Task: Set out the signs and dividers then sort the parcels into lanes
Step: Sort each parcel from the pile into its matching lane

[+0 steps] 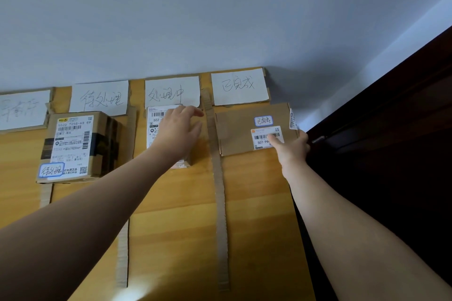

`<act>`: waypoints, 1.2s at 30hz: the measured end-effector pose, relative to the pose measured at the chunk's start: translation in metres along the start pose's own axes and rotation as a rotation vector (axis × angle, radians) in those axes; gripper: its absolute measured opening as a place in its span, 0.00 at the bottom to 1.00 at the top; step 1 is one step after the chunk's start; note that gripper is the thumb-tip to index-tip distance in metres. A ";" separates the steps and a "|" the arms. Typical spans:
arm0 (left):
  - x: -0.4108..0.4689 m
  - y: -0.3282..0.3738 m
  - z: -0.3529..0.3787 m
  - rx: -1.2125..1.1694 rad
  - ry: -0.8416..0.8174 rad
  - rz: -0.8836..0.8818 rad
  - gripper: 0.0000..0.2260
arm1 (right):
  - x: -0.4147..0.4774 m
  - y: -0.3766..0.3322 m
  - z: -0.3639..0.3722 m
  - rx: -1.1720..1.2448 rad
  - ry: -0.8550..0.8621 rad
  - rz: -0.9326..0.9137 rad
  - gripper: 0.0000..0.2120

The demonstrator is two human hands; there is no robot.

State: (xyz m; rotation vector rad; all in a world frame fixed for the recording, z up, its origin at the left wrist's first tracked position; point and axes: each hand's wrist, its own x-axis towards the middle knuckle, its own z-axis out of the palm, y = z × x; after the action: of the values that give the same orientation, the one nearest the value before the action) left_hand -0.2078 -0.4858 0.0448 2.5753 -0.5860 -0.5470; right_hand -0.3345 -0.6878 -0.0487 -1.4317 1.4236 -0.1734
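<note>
Several handwritten white signs stand along the wall: far left (22, 110), second (100, 99), third (172, 91), right (239, 87). Cardboard divider strips (220, 190) (123, 252) split the wooden table (171, 203) into lanes. A brown box parcel (78, 146) sits in the second lane. My left hand (179, 129) lies with relaxed fingers over a small white-labelled parcel (156, 120) in the third lane. My right hand (292, 148) grips the near right corner of a flat brown parcel (239, 129) in the right lane, thumb on its barcode label.
A dark wooden panel (391, 142) runs along the table's right edge, close to my right hand. A pale wall (220, 19) stands behind the signs. A third divider strip (45, 195) shows below the brown box.
</note>
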 end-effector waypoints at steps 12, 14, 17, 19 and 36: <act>-0.001 -0.007 -0.002 0.027 0.052 -0.001 0.13 | 0.001 -0.018 0.013 -0.399 0.150 -0.072 0.41; -0.005 -0.009 -0.005 0.044 0.063 0.013 0.14 | -0.004 -0.022 0.012 -0.421 0.149 -0.115 0.42; -0.012 -0.012 -0.012 0.068 0.077 0.032 0.14 | -0.016 -0.029 0.009 -0.468 0.156 -0.161 0.38; -0.019 -0.015 -0.017 0.081 0.082 0.039 0.14 | -0.028 -0.035 0.005 -0.515 0.159 -0.220 0.32; -0.134 -0.145 -0.129 0.025 0.161 0.028 0.16 | -0.235 -0.072 0.082 -0.534 -0.030 -0.692 0.16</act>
State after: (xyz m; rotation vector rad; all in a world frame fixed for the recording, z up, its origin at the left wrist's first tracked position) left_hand -0.2149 -0.2608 0.1163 2.5996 -0.5760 -0.3205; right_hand -0.2956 -0.4765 0.0955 -2.3283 0.9252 -0.2118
